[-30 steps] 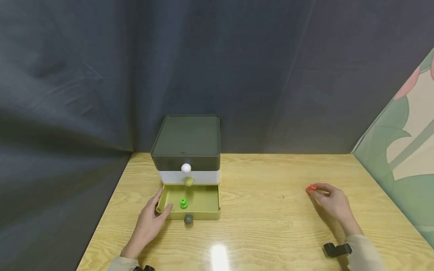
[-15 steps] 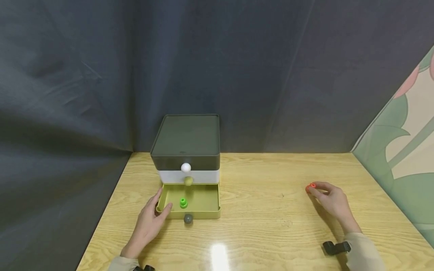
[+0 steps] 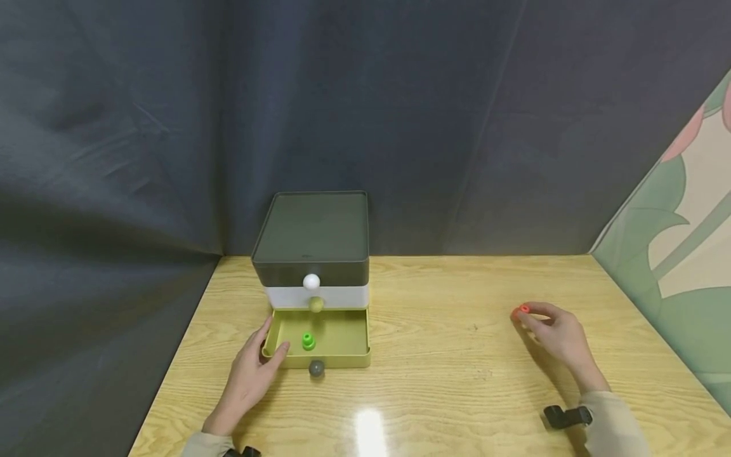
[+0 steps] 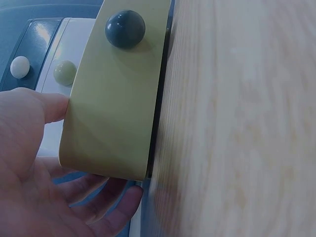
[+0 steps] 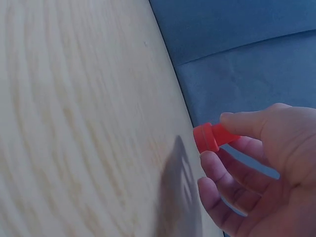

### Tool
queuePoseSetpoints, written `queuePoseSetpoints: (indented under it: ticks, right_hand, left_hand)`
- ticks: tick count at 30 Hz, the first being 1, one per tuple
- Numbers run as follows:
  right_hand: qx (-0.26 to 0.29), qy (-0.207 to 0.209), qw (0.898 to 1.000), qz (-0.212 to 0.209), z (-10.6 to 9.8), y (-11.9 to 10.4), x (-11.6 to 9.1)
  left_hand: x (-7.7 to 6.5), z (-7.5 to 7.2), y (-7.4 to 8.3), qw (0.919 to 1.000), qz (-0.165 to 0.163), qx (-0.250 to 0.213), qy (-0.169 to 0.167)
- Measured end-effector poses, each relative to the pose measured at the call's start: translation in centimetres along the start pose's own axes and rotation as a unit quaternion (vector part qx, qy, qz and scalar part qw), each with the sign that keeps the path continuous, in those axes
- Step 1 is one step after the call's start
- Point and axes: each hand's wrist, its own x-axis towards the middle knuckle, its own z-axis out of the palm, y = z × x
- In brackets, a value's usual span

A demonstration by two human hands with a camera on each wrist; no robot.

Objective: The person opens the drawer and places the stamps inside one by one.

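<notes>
A small drawer cabinet (image 3: pixel 311 225) stands left of centre, its bottom olive-green drawer (image 3: pixel 342 361) pulled out. Inside the drawer sits a bright green stepped plastic piece (image 3: pixel 308 341). My left hand (image 3: pixel 249 374) holds the drawer's front left corner; in the left wrist view the thumb (image 4: pixel 55 106) lies at its upper edge and the other fingers curl by its side. To the right, my right hand (image 3: pixel 561 339) pinches a red stepped plastic piece (image 5: pixel 210 138) between thumb and fingers. It is close above the tabletop, with a shadow beside it.
The cabinet's dark top section has a white knob (image 3: pixel 311 282), its white middle section an olive knob (image 3: pixel 316 304), and the open drawer a dark grey knob (image 3: pixel 316 368). Dark curtains (image 3: pixel 400 127) hang behind and left of the wooden table (image 3: pixel 428 381). A floral panel (image 3: pixel 679 254) stands right.
My right hand has risen slightly with the red piece in its fingers. The left hand stays at the drawer corner. The head view has shifted a little.
</notes>
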Motion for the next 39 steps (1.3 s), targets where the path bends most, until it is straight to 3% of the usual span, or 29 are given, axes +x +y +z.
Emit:
queuePoseSetpoints:
  ticks: [5, 13, 22, 39]
  right_hand:
    - [0.012, 0.0, 1.0, -0.008, 0.0, -0.9, -0.3]
    - [0.003, 0.015, 0.998, -0.059, 0.6, -3.3, -0.3]
    - [-0.001, -0.007, 0.997, -0.072, 2.3, -6.3, -0.9]
    - [0.022, -0.025, 0.989, -0.143, 5.6, -10.1, -2.6]
  left_hand:
    - [0.0, 0.0, 0.0, 1.0, 0.0, 0.004, 0.002]
    - [0.1, -0.2, 0.1, 1.0, -0.003, 0.007, 0.003]
    - [0.0, -0.1, 0.0, 1.0, 0.003, 0.004, 0.007]
    - [0.1, -0.1, -0.3, 0.9999, 0.01, 0.006, 0.001]
